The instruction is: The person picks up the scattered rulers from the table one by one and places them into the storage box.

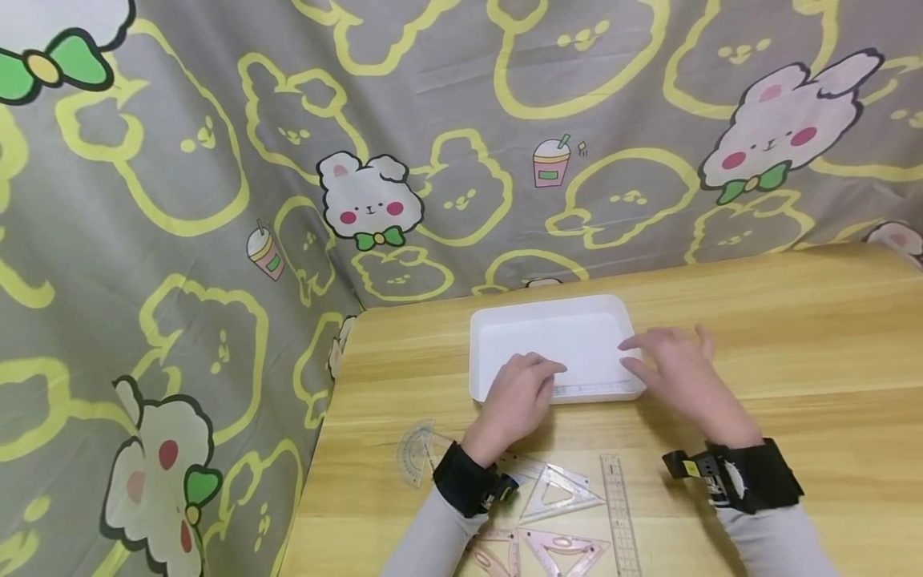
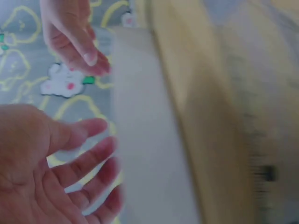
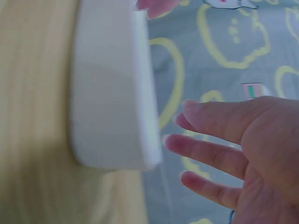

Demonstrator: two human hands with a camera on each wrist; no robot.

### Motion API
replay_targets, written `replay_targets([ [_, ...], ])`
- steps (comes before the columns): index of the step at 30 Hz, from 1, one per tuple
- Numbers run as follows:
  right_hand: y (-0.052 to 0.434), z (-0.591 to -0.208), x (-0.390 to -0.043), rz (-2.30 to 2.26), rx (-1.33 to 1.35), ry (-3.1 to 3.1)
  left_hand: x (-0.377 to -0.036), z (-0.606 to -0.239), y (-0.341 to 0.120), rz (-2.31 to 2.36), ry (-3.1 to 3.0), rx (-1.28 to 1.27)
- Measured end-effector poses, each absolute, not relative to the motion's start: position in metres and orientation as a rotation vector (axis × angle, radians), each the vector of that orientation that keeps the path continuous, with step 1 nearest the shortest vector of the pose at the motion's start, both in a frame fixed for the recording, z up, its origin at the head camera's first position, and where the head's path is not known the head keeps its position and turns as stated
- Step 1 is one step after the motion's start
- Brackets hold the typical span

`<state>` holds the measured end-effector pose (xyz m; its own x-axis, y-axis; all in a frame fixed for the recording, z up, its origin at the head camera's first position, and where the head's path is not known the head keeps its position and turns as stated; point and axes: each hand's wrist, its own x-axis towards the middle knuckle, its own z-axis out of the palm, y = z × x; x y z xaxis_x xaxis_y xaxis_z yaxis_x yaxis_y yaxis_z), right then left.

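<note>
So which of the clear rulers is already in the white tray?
The straight ruler lying along the tray's near edge, between the two hands; the other straight ruler and the set squares lie on the table.

free: we see bare table (image 1: 793, 336) right of white tray (image 1: 497, 320) | blocked: set squares (image 1: 558, 493), ruler (image 1: 618, 513) near us

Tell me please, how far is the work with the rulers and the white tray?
One clear ruler already lies along the near edge of the white plastic tray. Both hands, left and right, hover open over it, holding nothing. On the wooden table remain a protractor, several clear triangles and a long straight ruler.
</note>
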<state>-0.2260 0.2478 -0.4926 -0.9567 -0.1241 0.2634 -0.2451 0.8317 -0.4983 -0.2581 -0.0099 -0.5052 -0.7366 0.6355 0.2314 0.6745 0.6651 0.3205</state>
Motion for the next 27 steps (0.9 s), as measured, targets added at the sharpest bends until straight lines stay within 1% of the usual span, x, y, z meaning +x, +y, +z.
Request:
replay_targets([
  [4,0.248,-0.482,-0.222,0.819,0.362,-2.720,-0.247,-0.490,-0.007,-0.569,-2.708,-1.307],
  [7,0.246,-0.475,-0.218,0.858,0.411,-2.686,-0.236,-0.485,-0.001,-0.492,-2.695,-1.487],
  [10,0.243,-0.468,-0.214,0.890,0.418,-2.692,-0.222,-0.484,0.008,-0.344,-2.753,-1.661],
  [13,0.241,-0.460,-0.210,0.924,0.428,-2.727,-0.206,-0.486,0.016,-0.115,-2.859,-1.773],
  [16,0.238,-0.455,-0.208,0.980,0.456,-2.792,-0.189,-0.491,0.024,0.090,-2.926,-1.796],
  [20,0.234,-0.455,-0.205,1.033,0.518,-2.897,-0.172,-0.498,0.033,0.235,-2.915,-1.742],
  [27,0.236,-0.459,-0.200,1.051,0.562,-3.062,-0.164,-0.503,0.041,0.250,-2.884,-1.663],
])
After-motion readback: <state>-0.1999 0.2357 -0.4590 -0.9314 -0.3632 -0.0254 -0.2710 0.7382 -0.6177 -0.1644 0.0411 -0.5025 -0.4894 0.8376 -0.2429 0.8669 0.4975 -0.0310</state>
